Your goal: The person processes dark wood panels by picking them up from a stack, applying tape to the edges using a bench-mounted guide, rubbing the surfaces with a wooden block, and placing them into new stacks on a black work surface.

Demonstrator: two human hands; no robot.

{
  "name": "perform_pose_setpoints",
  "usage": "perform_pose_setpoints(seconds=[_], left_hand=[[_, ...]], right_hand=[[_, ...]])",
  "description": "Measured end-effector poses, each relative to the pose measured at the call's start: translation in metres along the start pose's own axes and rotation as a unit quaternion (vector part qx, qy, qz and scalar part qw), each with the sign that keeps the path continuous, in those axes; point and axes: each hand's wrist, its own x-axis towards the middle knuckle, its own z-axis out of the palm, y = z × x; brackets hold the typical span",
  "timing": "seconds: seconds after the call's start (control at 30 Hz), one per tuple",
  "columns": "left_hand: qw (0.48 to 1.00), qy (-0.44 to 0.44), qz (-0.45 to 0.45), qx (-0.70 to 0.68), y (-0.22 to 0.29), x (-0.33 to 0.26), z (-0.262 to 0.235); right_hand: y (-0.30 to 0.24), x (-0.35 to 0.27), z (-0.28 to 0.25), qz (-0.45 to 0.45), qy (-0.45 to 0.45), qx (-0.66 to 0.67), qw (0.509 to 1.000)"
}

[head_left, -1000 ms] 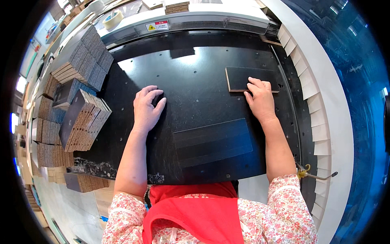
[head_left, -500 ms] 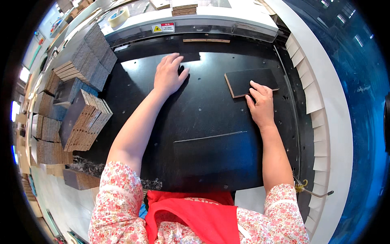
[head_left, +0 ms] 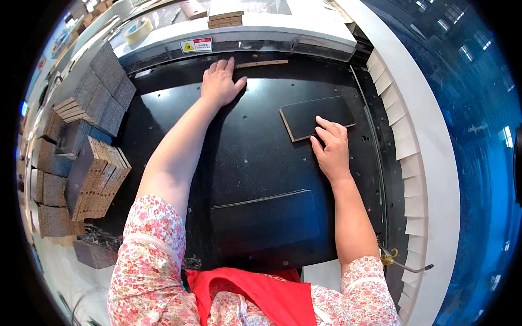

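My left hand point(head_left: 220, 84) reaches over the black work table point(head_left: 228, 146) to its far side, fingers stretched and thumb apart. Its fingertips are beside the left end of a narrow strip with a pale edge point(head_left: 263, 63); whether they touch it I cannot tell. My right hand point(head_left: 333, 149) rests with spread fingers on the near edge of a dark rectangular board point(head_left: 310, 114) with a raw brown edge. That board lies flat at the right of the table. Nearer to me, a dark flat rectangle point(head_left: 266, 223) with a thin light far edge lies between my forearms.
Stacks of dark-faced particle boards point(head_left: 98, 179) line the left side. A white machine beam point(head_left: 304, 35) with a warning label spans the far side, holding a tape roll point(head_left: 138, 31) and small board pieces point(head_left: 225, 19). Pleated white guarding point(head_left: 410, 179) runs along the right, near a hooked metal rod point(head_left: 408, 266).
My left hand has moved farther away, toward the narrow strip at the far side. The right hand stays on its board. The whole view has shifted slightly.
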Motion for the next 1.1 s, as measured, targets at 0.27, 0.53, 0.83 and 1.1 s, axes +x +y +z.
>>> perform_pose_setpoints(seconds=[0.27,0.53,0.83,1.1], left_hand=[[0.992,0.099,0.018,-0.070,-0.006,-0.104,-0.041],[0.991,0.086,-0.010,-0.104,-0.018,-0.187,-0.083],[0.985,0.051,-0.038,-0.161,-0.026,-0.179,-0.078],[0.985,0.039,-0.002,-0.170,-0.033,-0.179,-0.082]], right_hand=[[0.005,0.003,0.003,-0.020,0.013,0.020,1.000],[0.004,0.000,-0.002,0.002,-0.020,0.000,1.000],[0.008,0.002,0.001,-0.031,-0.007,-0.005,0.999],[0.010,0.000,0.004,-0.023,-0.003,-0.017,1.000]])
